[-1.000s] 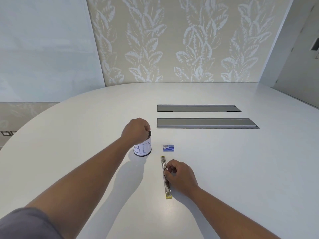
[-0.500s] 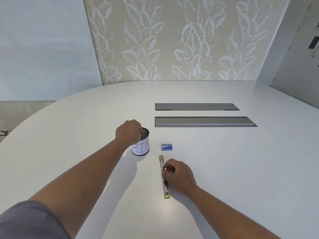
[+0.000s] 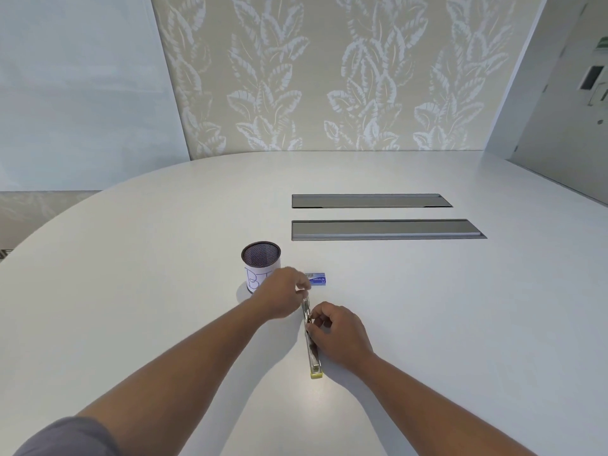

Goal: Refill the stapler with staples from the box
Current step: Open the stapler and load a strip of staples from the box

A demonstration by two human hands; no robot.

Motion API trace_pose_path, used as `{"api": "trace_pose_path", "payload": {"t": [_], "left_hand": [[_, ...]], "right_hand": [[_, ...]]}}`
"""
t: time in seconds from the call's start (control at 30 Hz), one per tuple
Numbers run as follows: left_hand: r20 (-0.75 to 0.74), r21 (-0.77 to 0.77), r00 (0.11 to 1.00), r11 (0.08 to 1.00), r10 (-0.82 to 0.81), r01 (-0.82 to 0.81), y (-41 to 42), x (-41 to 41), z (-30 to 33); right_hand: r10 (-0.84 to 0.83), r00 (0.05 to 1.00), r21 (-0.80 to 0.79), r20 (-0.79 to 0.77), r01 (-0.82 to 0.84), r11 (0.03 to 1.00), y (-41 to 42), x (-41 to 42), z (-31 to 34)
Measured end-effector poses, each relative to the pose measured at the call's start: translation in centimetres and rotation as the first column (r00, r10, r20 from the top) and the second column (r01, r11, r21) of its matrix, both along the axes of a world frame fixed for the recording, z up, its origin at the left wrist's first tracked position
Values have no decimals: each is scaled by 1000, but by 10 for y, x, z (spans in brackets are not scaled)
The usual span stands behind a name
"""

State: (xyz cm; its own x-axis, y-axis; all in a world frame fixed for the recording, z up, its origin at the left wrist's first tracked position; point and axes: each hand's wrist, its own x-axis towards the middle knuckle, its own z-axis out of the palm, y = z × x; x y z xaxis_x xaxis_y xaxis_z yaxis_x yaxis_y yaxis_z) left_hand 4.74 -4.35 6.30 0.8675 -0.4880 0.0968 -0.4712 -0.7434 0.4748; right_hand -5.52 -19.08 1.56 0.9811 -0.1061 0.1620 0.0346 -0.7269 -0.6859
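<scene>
The stapler [image 3: 311, 343] lies opened out flat on the white counter [image 3: 427, 307], a long thin metal strip running near to far, with a yellow end [image 3: 316, 375] at its near tip. The right hand [image 3: 339, 334] rests over its middle from the right side, fingers curled and pinching the metal rail. The left hand [image 3: 283, 296] reaches in from the left, its fingertips pinched together at the far end of the stapler; it seems to grip something small there, but the view is too blurred to tell what. Just beyond the left hand, to the right, sits the small blue box of staples [image 3: 317, 278] flat on the counter, partly hidden by the knuckles. To the left of the box stands a dark mesh cup [image 3: 260, 258] with a white paper label, upright. Farther off, two long grey panels [image 3: 385, 229] are set flush into the counter.
</scene>
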Motion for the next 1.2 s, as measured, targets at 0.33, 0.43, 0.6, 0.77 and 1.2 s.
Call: {"api": "trace_pose_path", "payload": {"t": [0.33,0.43,0.6,0.77,1.2], "left_hand": [[-204,-187,978,979,38,-77,-2,0,-31],[-233,-197,972,978,19,-66,-2,3,-33],[-289,-259,957,960,32,-110,-1,10,-37],[-195,-303,977,942,84,-142,-11,13,-39],[-161,-182,974,965,161,-189,-41,43,-38]], "right_hand": [[4,1000,31,-1,-4,1000,0,0,1],[-9,1000,65,-8,10,998,0,0,1],[-26,1000,166,-17,28,986,0,0,-2],[-68,997,232,-31,74,970,-1,3,-4],[-204,955,79,-213,225,971,-15,50,4]]}}
